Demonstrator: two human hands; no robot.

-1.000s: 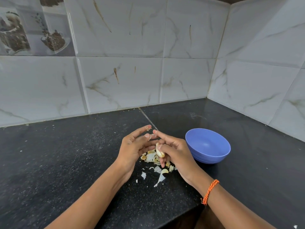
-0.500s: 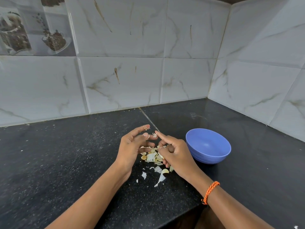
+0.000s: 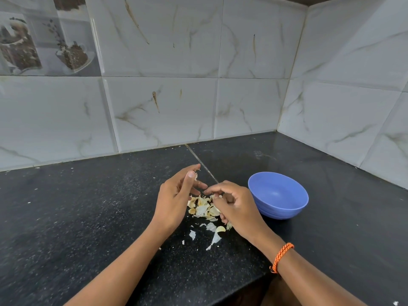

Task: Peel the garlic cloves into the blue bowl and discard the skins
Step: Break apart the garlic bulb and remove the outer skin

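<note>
Reaching down into the heap, the fingers (image 3: 217, 198) of the right hand (image 3: 237, 209) are curled and bunched at the top of the pile of garlic skins (image 3: 204, 207), seemingly pinching a pale piece there, though I cannot tell whether it is a clove or only skin. The left hand (image 3: 174, 203) hovers just beside the pile with its fingers loosely spread; a dry wisp of skin (image 3: 196, 170) sits between the thumb and forefinger tips. Around the pile a few loose flakes and one clove-like pale piece (image 3: 220, 229) lie scattered on the black worktop (image 3: 88, 217), nearer the person. The blue bowl (image 3: 277, 195) stands just to the right of the right hand, and what shows of its inside holds no peeled cloves. By my reading, much skin is off, but nothing has reached the bowl and the skins are yet to be discarded.
</note>
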